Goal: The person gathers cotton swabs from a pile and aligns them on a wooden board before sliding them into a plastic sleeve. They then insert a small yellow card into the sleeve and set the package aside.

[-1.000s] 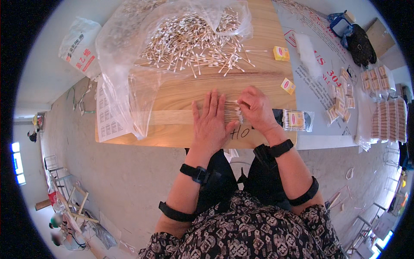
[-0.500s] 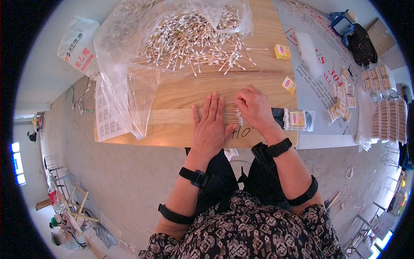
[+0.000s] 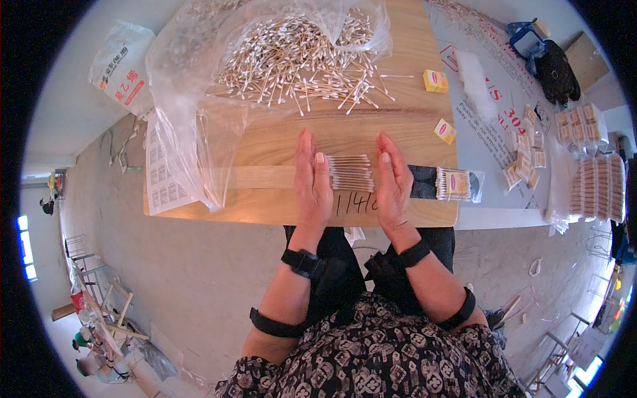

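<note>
A row of cotton swabs (image 3: 351, 173) lies side by side on the wooden table (image 3: 265, 156), their sticks running left to right. My left hand (image 3: 313, 182) stands on edge at the row's left end, palm turned inward and fingers stretched out. At the right end my right hand (image 3: 393, 182) faces it the same way, fingers straight. Neither hand grips anything. To the right of my right hand, a clear pack of swabs with a yellow label (image 3: 454, 184) lies by a dark strip (image 3: 424, 182).
Loose swabs (image 3: 298, 63) heap up at the far side in a clear plastic bag (image 3: 179, 86). Two small yellow cards or boxes, one a yellow box (image 3: 435, 81), sit at the right. Packed swab bundles (image 3: 599, 184) stand farther right on a grey sheet (image 3: 491, 159).
My left hand has lifted off the table and turned on edge. My right hand has opened from a pinch and straightened, leaving the swabs between both palms.
</note>
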Demonstrator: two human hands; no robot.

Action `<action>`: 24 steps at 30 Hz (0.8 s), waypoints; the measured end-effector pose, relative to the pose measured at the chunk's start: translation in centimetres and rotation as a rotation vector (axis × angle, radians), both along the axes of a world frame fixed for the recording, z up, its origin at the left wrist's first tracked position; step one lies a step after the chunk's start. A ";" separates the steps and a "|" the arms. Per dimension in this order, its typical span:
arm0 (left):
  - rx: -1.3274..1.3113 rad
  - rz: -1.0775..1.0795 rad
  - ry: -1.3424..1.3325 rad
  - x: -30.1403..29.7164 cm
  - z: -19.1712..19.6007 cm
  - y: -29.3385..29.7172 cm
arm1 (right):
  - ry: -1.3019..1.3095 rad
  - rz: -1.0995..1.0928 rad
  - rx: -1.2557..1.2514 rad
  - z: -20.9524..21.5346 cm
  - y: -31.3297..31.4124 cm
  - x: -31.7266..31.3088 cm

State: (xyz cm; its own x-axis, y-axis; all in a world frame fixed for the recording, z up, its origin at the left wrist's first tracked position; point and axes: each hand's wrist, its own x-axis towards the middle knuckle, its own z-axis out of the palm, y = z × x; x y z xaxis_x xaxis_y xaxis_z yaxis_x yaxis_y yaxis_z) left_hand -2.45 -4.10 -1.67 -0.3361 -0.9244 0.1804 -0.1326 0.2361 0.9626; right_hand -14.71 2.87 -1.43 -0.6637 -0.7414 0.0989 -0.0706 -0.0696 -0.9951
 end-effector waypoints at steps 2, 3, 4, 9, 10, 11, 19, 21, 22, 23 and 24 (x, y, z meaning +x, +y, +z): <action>0.183 0.027 0.211 -0.7 -0.9 0.1 | -0.176 -0.037 -0.098 -0.2 -0.3 1.4; 0.274 0.041 0.316 -0.8 -1.3 0.2 | -0.178 -0.035 -0.097 -0.2 -0.4 1.7; 0.277 0.038 0.317 -1.2 -1.0 0.4 | -0.151 -0.021 -0.089 -0.4 -0.6 1.6; 0.317 -0.007 0.359 -0.3 -1.2 -0.3 | -0.266 0.038 -0.122 -0.6 0.0 0.7; 0.319 -0.006 0.358 0.3 -0.9 -0.3 | -0.097 0.085 -0.068 -0.5 0.3 -0.1; 0.017 -0.050 0.004 0.6 -0.1 -0.2 | 0.076 0.128 -0.013 -0.2 0.8 -0.9; -0.485 -0.326 -0.984 2.1 2.5 2.7 | 1.006 0.427 0.202 0.6 2.4 -2.2; -0.470 -0.327 -1.011 1.7 2.5 2.8 | 1.027 0.400 0.179 0.1 2.6 -2.2; -0.475 -0.324 -1.011 1.7 2.5 2.8 | 1.021 0.411 0.199 0.2 2.7 -2.0; -0.471 -0.334 -1.002 1.8 2.5 2.7 | 1.015 0.421 0.218 0.3 2.8 -1.9; -0.467 -0.344 -0.994 1.9 2.3 2.6 | 1.018 0.416 0.215 0.3 3.0 -1.7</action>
State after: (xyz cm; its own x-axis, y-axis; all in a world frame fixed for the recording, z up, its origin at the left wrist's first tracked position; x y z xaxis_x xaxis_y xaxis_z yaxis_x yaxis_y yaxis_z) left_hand -0.57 -1.46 0.66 -0.7437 -0.6685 -0.0049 -0.6431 0.7135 0.2779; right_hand -16.38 5.85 -1.09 -0.0427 -0.9538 0.2974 -0.8698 -0.1109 -0.4808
